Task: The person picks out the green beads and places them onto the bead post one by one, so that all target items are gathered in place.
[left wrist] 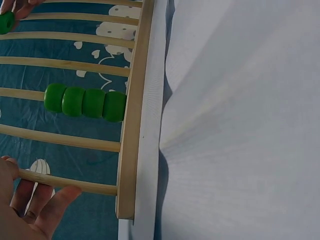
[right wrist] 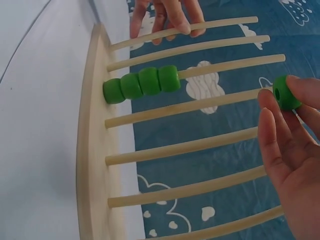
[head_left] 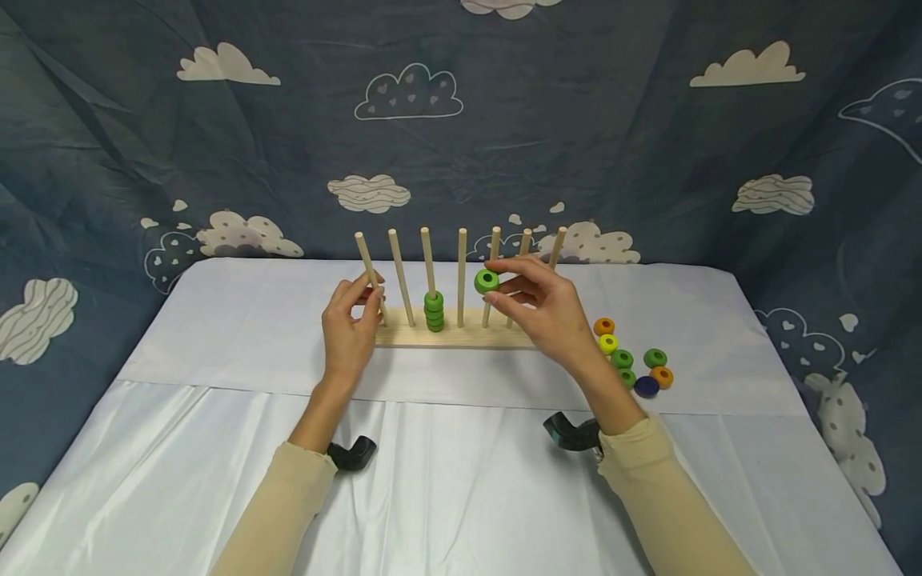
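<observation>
A wooden rack with several upright pegs stands on the table. My left hand pinches the leftmost peg between thumb and fingers, low on its length in the head view. Several green beads are stacked at the bottom of the third peg from the left. Between the thumb and fingertips of my right hand is another green bead, its hole facing the head camera. In the right wrist view this bead is close to the tip of the middle peg.
To the right of the rack lie loose beads: orange, yellow, dark blue and several green. A white cloth covers the table. Behind it hangs a dark curtain with clouds.
</observation>
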Demonstrator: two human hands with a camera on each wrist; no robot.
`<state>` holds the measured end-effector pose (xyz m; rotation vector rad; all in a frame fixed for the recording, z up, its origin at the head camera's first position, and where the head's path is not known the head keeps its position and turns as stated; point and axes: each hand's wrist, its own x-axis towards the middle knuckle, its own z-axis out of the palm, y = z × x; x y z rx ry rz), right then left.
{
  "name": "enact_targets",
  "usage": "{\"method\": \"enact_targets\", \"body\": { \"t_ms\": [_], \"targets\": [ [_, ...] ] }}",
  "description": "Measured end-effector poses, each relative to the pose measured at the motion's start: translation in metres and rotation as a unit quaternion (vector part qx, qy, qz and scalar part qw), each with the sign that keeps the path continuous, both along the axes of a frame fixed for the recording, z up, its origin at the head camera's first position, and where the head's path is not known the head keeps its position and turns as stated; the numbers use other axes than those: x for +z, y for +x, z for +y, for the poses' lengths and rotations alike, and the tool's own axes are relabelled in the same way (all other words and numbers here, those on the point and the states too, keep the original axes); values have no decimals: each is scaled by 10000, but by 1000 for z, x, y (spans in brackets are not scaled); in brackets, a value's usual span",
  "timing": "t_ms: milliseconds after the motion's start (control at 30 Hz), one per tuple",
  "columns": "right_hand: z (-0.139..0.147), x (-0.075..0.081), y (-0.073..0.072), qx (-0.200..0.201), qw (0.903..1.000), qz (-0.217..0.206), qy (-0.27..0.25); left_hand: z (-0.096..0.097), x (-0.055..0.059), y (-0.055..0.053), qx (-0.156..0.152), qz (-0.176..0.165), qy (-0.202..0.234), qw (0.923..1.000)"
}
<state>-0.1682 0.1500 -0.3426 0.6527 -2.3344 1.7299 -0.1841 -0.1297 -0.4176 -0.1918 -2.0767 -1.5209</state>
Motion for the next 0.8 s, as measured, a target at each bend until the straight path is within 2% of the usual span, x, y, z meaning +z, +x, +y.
{"method": "enact_targets", "body": {
  "t_ms": [267,600,800],
  "targets": [
    [-4,1,-1,129,9997,67,-182,1,1,1,44,-40,-33,10000],
    [-12,5,-2,153,9998,81,-99,1,0,0,27,0,-31,10000],
    [-17,8,-5,122,9996,232,56,1,0,-1,96,-14,-81,9999]
  ]
}}
